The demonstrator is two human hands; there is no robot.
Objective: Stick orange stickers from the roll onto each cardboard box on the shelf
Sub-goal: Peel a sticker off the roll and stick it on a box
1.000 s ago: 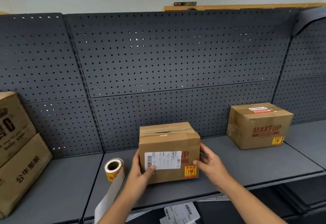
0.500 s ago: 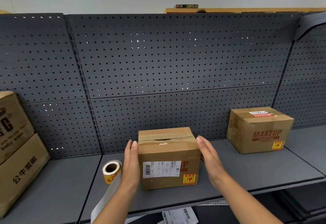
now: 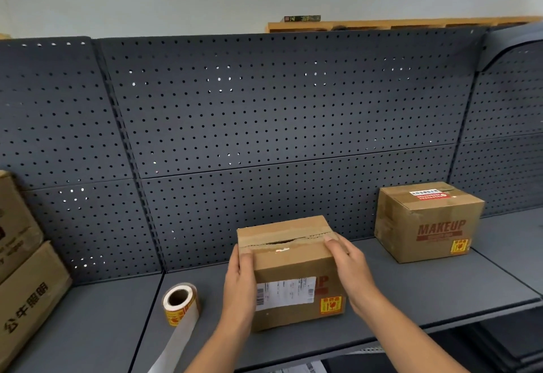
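A small cardboard box [image 3: 293,266] stands on the grey shelf [image 3: 411,290], with a white shipping label and an orange sticker on its front face. My left hand [image 3: 239,281] grips its left side and my right hand [image 3: 349,266] grips its right side near the top edge. The sticker roll [image 3: 179,303] lies on the shelf to the left of the box, with a white backing strip hanging over the front edge. A second box marked MAKEUP [image 3: 429,221] sits at the right and carries an orange sticker on its front.
Two larger cardboard boxes [image 3: 26,290] are stacked at the far left of the shelf. A dark perforated back panel [image 3: 264,125] rises behind everything. Papers show below the shelf's front edge [image 3: 299,368].
My hands went from the box's front face to its two sides and now grip it near the top. The box looks pushed slightly back and turned.
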